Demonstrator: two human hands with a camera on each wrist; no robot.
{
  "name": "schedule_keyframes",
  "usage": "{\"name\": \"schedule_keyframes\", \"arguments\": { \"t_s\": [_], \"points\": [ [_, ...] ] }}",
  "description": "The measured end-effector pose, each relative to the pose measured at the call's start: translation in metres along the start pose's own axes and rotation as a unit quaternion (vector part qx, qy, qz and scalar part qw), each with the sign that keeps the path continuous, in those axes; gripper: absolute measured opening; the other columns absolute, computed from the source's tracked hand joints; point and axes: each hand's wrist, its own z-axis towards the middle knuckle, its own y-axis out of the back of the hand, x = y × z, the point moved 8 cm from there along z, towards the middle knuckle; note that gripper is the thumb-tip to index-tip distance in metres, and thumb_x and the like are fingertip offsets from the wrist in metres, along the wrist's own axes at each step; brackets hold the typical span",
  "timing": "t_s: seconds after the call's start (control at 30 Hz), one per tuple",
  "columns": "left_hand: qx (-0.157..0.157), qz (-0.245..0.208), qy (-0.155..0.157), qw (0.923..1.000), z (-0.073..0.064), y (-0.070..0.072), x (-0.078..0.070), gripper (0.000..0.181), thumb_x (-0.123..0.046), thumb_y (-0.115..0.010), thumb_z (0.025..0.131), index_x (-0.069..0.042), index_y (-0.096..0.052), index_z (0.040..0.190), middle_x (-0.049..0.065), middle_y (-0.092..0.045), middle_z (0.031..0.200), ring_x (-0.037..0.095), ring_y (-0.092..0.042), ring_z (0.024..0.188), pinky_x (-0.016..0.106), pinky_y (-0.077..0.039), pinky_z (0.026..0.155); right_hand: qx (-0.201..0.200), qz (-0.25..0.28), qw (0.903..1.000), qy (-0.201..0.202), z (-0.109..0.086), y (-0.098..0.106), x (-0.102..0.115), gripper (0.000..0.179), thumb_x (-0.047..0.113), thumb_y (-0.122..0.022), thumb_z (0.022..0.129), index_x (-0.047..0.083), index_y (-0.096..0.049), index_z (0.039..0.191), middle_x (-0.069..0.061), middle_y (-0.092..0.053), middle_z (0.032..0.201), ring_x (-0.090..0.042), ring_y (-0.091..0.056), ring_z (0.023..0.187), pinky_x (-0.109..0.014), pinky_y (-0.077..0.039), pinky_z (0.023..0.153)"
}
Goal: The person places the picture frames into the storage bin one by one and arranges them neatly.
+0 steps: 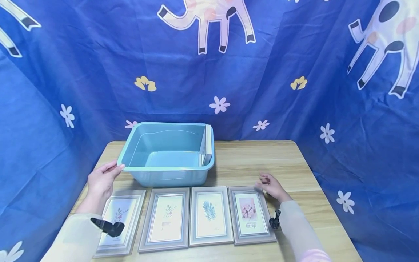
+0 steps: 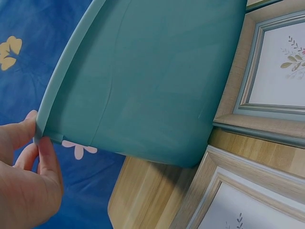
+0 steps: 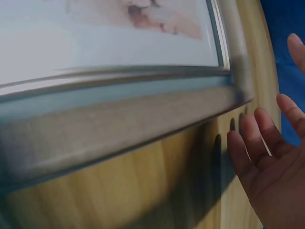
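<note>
A blue plastic basin (image 1: 170,174) stands toward the back of the table, with one picture frame (image 1: 208,145) upright against its right inner wall. My left hand (image 1: 103,178) pinches the basin's near left rim corner between thumb and fingers, as the left wrist view also shows. Beside the upper right corner of the rightmost picture frame (image 1: 231,218), which has a pink flower print, hovers my right hand (image 1: 271,186). Its fingers are loosely bent and hold nothing; in the right wrist view the hand (image 3: 271,162) is apart from the frame.
In the row before the basin lie a leaf-print frame (image 1: 193,233), a plant-print frame (image 1: 184,218) and a paler frame (image 1: 135,233) partly behind my left forearm. A blue patterned curtain (image 1: 255,91) surrounds the wooden table (image 1: 262,156).
</note>
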Motion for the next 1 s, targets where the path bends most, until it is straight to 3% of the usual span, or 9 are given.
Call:
{"name": "schedule_keyframes", "arguments": {
  "t_s": [0.37,0.63,0.87,1.0],
  "points": [
    [0.007,-0.014,0.0,0.9999,0.0,-0.001,0.0,0.028,0.011,-0.074,0.076,-0.014,-0.074,0.089,-0.005,-0.068,0.075,0.002,-0.065,0.071,0.013,-0.055,0.07,0.016,0.031,0.9988,-0.036,-0.008,-0.003,-0.017,0.074,0.019,-0.08,0.079,-0.004,-0.041,0.138,-0.025,-0.045,0.127,-0.033,-0.049,0.107,-0.029,-0.055,0.066],
    [0.004,-0.01,0.002,0.9999,-0.001,-0.001,0.0,0.028,0.011,-0.073,0.077,-0.012,-0.073,0.093,-0.005,-0.068,0.075,0.002,-0.066,0.071,0.014,-0.055,0.07,-0.008,0.003,0.9991,-0.042,-0.014,-0.005,-0.021,0.062,0.012,-0.082,0.074,-0.007,-0.054,0.126,-0.021,-0.055,0.116,-0.028,-0.057,0.096,-0.033,-0.058,0.069],
    [-0.001,0.001,-0.001,1.0,-0.002,-0.001,-0.001,0.032,0.011,-0.072,0.078,-0.008,-0.071,0.105,-0.006,-0.067,0.075,0.002,-0.065,0.071,0.013,-0.054,0.07,-0.021,-0.001,0.9991,-0.037,-0.016,-0.008,-0.021,0.052,0.004,-0.08,0.075,-0.009,-0.058,0.12,-0.015,-0.061,0.102,-0.023,-0.059,0.088,-0.032,-0.059,0.068],
    [-0.005,0.002,-0.002,1.0,-0.003,-0.001,-0.001,0.031,0.011,-0.071,0.079,-0.008,-0.071,0.103,-0.006,-0.067,0.074,0.002,-0.065,0.071,0.013,-0.054,0.069,-0.024,-0.004,0.9993,-0.027,-0.015,-0.009,-0.02,0.048,0.001,-0.078,0.075,-0.009,-0.058,0.118,-0.014,-0.062,0.099,-0.022,-0.06,0.087,-0.031,-0.059,0.068]
  ]
}}
